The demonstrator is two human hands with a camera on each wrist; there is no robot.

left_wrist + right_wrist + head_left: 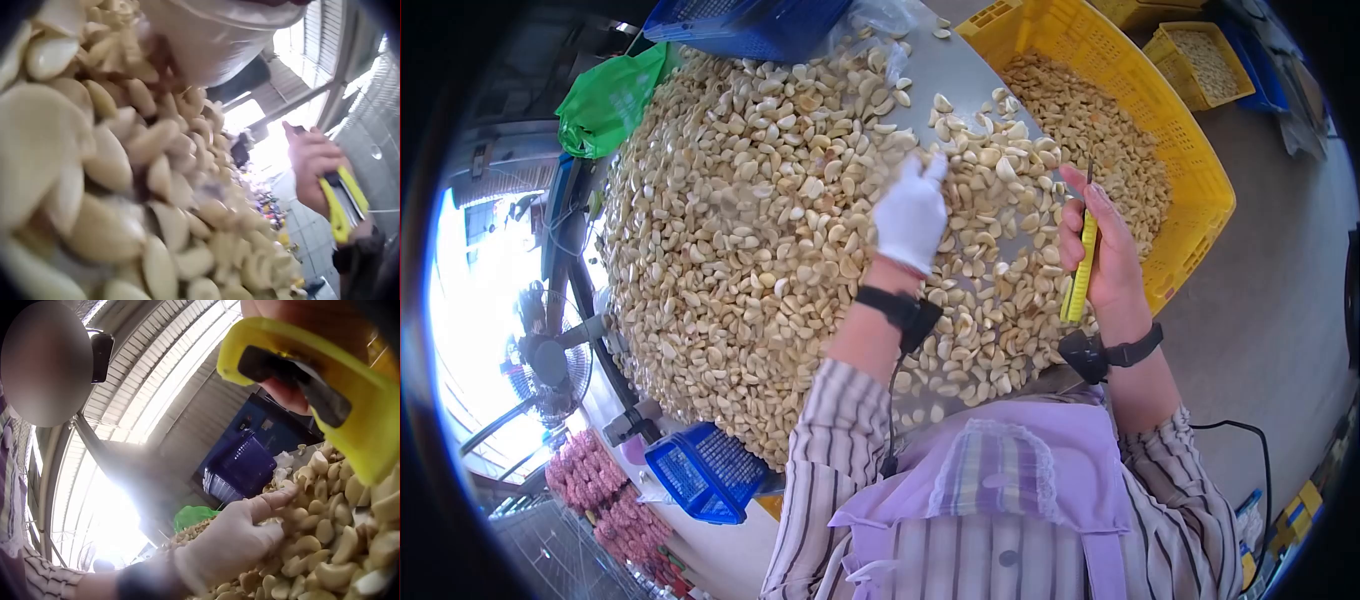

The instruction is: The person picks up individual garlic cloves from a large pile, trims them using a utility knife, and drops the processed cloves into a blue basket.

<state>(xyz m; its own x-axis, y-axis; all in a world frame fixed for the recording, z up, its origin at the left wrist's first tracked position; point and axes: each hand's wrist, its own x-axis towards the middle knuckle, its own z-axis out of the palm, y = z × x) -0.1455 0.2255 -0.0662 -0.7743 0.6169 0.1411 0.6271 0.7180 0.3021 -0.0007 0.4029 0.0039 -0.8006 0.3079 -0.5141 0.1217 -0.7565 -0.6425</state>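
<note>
My left hand (pixel 910 220), in a white glove, touches pale, flat, nut-like pieces (pixel 730 220) near the middle of a large heap. Two of its fingers point away from me, spread apart. The right wrist view shows the gloved hand (pixel 225 544) with its thumb apart from the fingers, among the pieces (pixel 319 556). My bare right hand (pixel 1108 245) grips a yellow-handled knife (pixel 1082 265), its thin dark blade pointing away from me, above the heap's right edge. In the left wrist view the knife (pixel 340 206) lies across the right palm (pixel 312 169).
A large yellow crate (pixel 1190 180) holding more pieces stands right of the grey table (pixel 960 70). A blue basket (pixel 745 30) and a green bag (pixel 605 105) lie at the far side. Another blue basket (pixel 700 475) is at the near left, with a fan (pixel 550 360) beyond it.
</note>
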